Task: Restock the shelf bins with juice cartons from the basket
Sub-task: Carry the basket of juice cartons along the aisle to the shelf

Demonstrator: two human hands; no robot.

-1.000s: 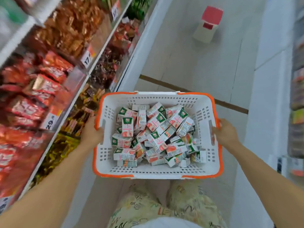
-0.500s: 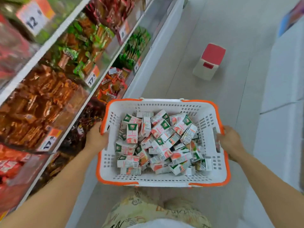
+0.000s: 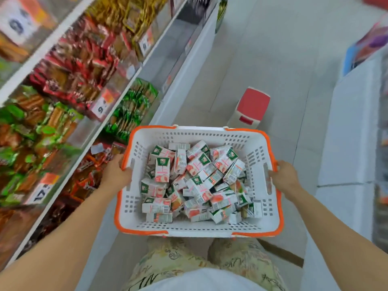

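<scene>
A white basket with an orange rim (image 3: 197,225) hangs in front of me at waist height, carried level. Inside lies a loose heap of several small juice cartons (image 3: 197,181), white and pink with green tops. My left hand (image 3: 116,173) grips the basket's left rim, fingers curled over the edge. My right hand (image 3: 283,178) grips the right rim by its handle slot. The shelf bins (image 3: 130,114) run along my left, packed with snack packets.
Shelves with red, green and brown snack packets and price tags (image 3: 42,190) line the left side. A red-topped white step stool (image 3: 249,108) stands on the floor just beyond the basket. A white shelf unit (image 3: 348,133) borders the aisle on the right.
I have walked forward down the aisle with the basket. The stool has come much closer, and the shelf goods on the left have slid back past me. Both hands keep the same hold.
</scene>
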